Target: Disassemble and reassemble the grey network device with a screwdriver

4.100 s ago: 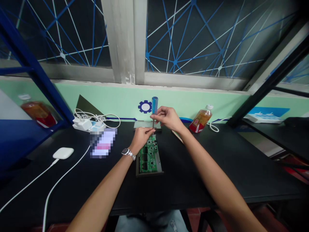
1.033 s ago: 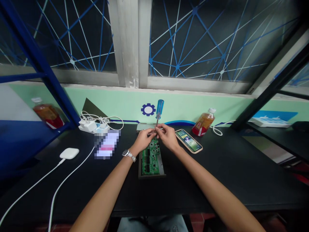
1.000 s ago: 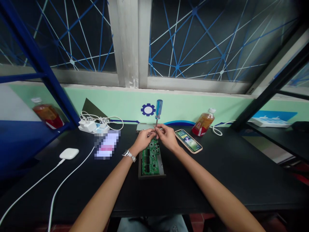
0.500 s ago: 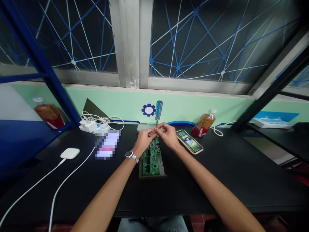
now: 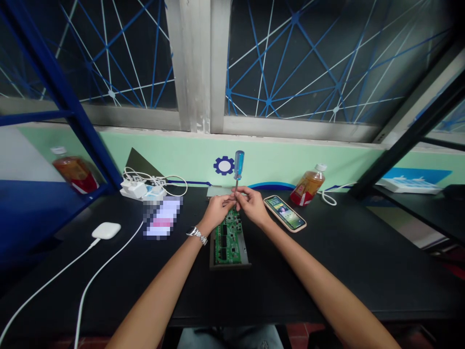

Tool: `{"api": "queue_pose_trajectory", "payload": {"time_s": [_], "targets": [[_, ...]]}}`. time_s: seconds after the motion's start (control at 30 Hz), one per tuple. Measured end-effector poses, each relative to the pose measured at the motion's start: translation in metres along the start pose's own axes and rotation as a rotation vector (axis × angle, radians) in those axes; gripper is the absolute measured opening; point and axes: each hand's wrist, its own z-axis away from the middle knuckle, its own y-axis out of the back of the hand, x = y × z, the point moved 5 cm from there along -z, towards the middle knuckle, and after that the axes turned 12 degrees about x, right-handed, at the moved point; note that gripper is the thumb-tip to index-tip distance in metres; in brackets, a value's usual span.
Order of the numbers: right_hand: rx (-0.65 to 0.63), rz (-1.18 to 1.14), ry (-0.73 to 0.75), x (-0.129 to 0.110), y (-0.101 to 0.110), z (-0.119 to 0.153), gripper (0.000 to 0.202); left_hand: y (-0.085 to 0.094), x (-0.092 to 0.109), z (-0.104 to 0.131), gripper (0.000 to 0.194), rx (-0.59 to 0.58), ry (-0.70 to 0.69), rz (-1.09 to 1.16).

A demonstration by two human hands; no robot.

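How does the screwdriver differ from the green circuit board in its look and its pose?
The screwdriver is slender with a blue handle, while the circuit board is wide, green and dotted with dark components. The screwdriver stands nearly upright; the circuit board lies flat. The fingers of the left hand and right hand meet at the screwdriver's shaft, while much of the circuit board is uncovered.

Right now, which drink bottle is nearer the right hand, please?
The bottle on the black desk, beside the lit phone; the other bottle is far left, beyond the blue frame.
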Motion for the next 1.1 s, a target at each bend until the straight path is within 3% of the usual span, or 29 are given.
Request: {"api": "queue_pose_trajectory", "payload": {"time_s": [0.27,0.37,0.47,0.67,0.87,1.1], "targets": [[0.145,0.182,0.086,-0.011,0.008,-0.003,0.028,0.004,-0.003,0.000,0.010,0.138,0.001,-0.162],[0.118,0.201,0.066,-0.007,0.009,-0.004,0.028,0.004,0.001,0.000,0.007,0.116,-0.035,-0.155],[0.105,0.195,0.063,-0.005,0.009,-0.004,0.029,0.002,0.004,0.000,0.017,0.030,-0.074,-0.096],[0.038,0.051,0.033,-0.001,0.003,-0.002,0.033,0.002,0.001,-0.001,0.022,-0.060,-0.074,-0.098],[-0.018,-0.020,0.009,-0.002,-0.003,-0.002,0.039,0.002,-0.001,0.000,0.021,-0.047,-0.078,-0.152],[0.127,0.213,0.082,-0.008,0.009,-0.003,0.029,0.003,-0.004,0.001,0.012,0.071,-0.048,-0.199]]}}
